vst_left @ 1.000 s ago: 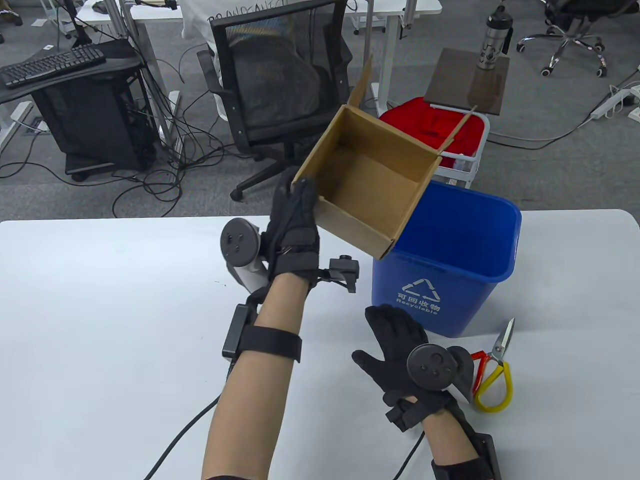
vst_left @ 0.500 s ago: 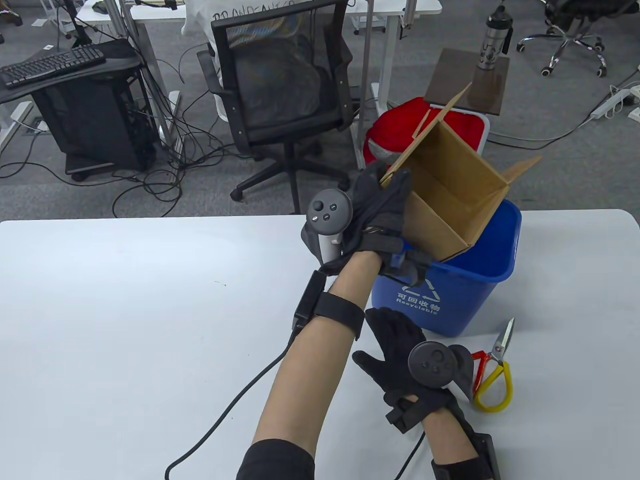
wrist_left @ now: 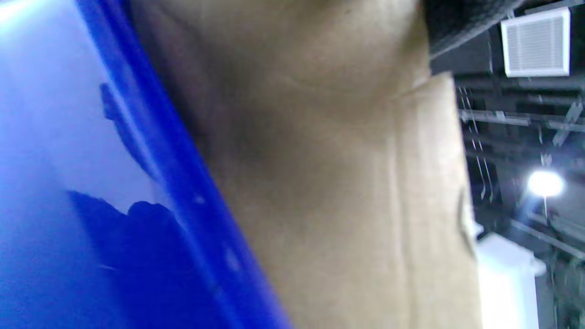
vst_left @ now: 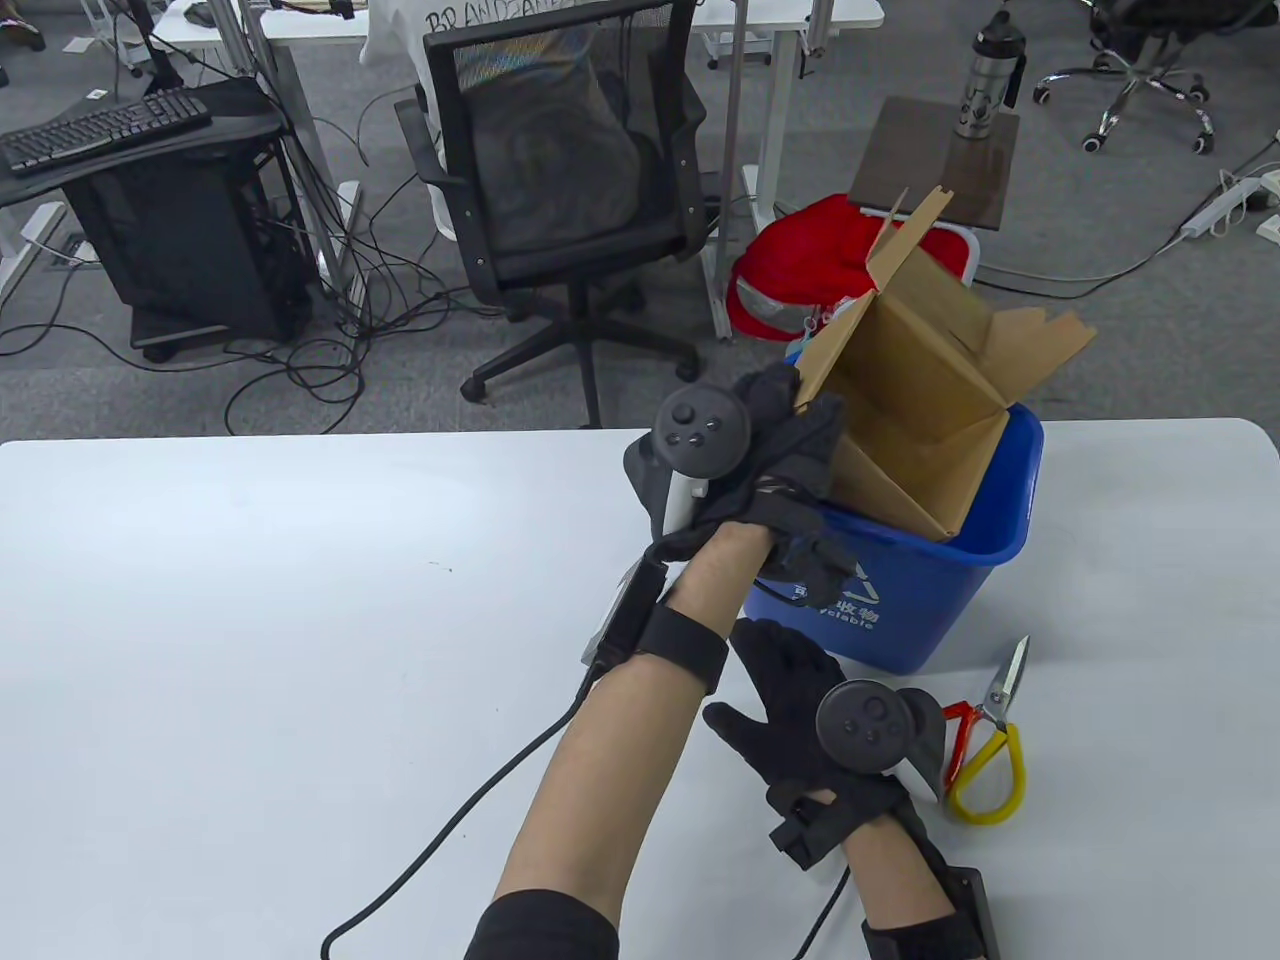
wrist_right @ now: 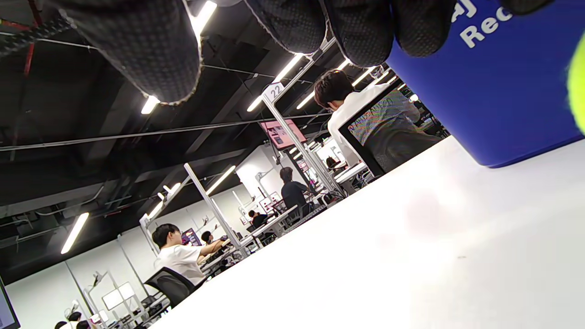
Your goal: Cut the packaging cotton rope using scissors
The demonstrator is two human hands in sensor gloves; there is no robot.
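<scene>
Scissors (vst_left: 985,735) show only in table view.

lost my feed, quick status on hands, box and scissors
Left hand grips cardboard box, tipped into blue bin. Right hand open on table. Scissors untouched. No rope visible.

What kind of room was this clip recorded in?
Most likely an open-plan office or lab: a mesh office chair and a keyboard behind the white table, and rows of people at desks under strip lights in the right wrist view.
</scene>
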